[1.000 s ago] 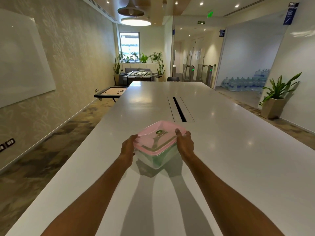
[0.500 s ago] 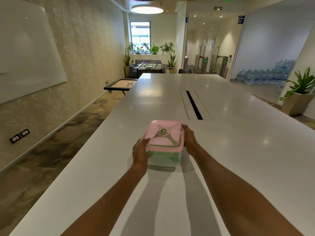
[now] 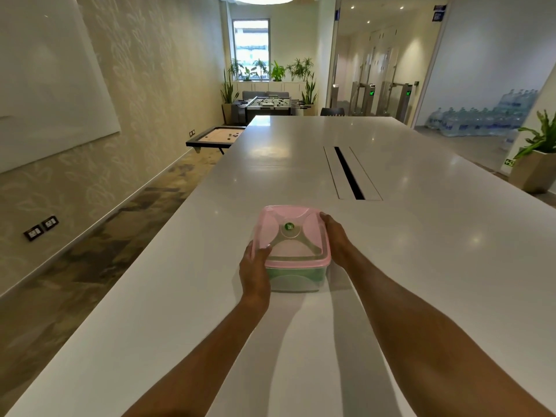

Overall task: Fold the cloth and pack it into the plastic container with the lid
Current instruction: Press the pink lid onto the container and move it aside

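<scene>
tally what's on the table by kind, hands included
Container, clear with something green inside: 1
Pink lid, on the container: 1
Hands gripping the container, left hand and right hand: 2
Total: 4

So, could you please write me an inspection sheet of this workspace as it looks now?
Surface: white table, glossy, with a dark cable slot.
Job's things: plastic container on the table, pink lid on; green cloth shows inside.
Clutter: nothing seen.
Hands: left hand and right hand hold the container's sides.
Cables: nothing seen.
Surroundings: whiteboard, foosball table, potted plant, stacked water bottles.
</scene>
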The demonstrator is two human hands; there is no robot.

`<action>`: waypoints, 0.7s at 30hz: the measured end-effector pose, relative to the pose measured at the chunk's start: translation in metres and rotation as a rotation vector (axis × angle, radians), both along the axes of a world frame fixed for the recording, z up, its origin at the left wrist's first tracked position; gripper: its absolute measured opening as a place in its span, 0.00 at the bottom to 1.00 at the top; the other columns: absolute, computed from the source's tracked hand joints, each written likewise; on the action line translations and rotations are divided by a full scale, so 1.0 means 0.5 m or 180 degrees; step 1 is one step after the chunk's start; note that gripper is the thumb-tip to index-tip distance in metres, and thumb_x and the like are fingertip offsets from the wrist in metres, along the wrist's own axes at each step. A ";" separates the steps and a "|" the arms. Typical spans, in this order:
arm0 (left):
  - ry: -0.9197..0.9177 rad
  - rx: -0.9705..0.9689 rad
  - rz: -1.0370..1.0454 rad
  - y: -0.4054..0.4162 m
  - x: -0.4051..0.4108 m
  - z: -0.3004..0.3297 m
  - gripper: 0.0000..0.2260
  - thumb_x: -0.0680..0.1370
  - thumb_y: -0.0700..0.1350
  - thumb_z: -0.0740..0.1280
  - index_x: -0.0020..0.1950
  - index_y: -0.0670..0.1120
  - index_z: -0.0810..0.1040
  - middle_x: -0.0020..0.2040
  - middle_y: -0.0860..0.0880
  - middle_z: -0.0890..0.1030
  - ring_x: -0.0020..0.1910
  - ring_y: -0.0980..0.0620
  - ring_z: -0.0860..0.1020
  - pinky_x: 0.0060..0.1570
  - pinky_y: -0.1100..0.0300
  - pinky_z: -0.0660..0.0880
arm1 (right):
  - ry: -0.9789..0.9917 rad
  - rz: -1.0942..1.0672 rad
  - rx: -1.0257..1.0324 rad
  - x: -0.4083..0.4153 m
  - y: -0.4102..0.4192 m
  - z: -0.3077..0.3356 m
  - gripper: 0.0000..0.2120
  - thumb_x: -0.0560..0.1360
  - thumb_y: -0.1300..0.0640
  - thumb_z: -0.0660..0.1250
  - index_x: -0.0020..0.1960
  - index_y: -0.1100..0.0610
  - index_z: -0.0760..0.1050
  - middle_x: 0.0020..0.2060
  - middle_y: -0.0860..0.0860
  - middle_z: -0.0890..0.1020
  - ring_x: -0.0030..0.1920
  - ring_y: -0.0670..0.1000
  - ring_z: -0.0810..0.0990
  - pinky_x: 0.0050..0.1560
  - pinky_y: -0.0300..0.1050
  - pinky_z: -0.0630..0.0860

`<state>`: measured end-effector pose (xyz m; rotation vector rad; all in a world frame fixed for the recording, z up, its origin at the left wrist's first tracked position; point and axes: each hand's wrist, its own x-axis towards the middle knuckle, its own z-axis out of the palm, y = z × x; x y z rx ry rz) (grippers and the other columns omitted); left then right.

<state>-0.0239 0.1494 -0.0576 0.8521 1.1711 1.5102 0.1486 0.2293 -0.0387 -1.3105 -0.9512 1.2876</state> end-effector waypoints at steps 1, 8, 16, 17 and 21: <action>0.0024 0.0016 0.0003 -0.001 0.002 -0.001 0.18 0.77 0.46 0.63 0.68 0.49 0.72 0.60 0.45 0.79 0.58 0.44 0.76 0.55 0.50 0.77 | 0.0036 0.0029 -0.0001 0.000 -0.003 0.000 0.16 0.79 0.49 0.55 0.48 0.56 0.78 0.44 0.56 0.82 0.44 0.56 0.80 0.47 0.51 0.78; -0.0058 0.0043 0.0047 -0.013 0.011 -0.011 0.18 0.77 0.44 0.63 0.67 0.48 0.72 0.58 0.45 0.79 0.53 0.46 0.78 0.44 0.58 0.77 | 0.0039 0.0103 0.0069 0.009 -0.007 -0.005 0.20 0.80 0.48 0.55 0.58 0.61 0.77 0.48 0.59 0.82 0.47 0.58 0.80 0.49 0.52 0.78; 0.0195 0.0106 -0.0061 -0.017 -0.002 -0.007 0.15 0.78 0.46 0.63 0.65 0.50 0.74 0.55 0.46 0.80 0.52 0.46 0.79 0.46 0.53 0.79 | -0.0657 -0.0038 0.0127 0.014 -0.024 0.007 0.24 0.80 0.42 0.53 0.64 0.58 0.74 0.56 0.58 0.80 0.52 0.60 0.80 0.54 0.57 0.78; 0.0170 0.0087 -0.0029 -0.019 -0.007 0.001 0.16 0.78 0.46 0.63 0.66 0.49 0.73 0.56 0.47 0.80 0.53 0.45 0.79 0.47 0.52 0.78 | -0.0861 -0.0119 0.0139 0.016 -0.032 0.015 0.25 0.79 0.41 0.53 0.65 0.57 0.73 0.58 0.57 0.79 0.54 0.60 0.79 0.55 0.58 0.77; 0.0188 -0.0055 0.0179 -0.008 -0.025 0.047 0.21 0.80 0.45 0.61 0.73 0.47 0.67 0.67 0.46 0.73 0.58 0.47 0.73 0.56 0.52 0.73 | -0.1693 -0.0358 0.0480 0.044 -0.044 0.043 0.29 0.78 0.39 0.54 0.71 0.56 0.66 0.69 0.56 0.71 0.66 0.60 0.71 0.68 0.58 0.67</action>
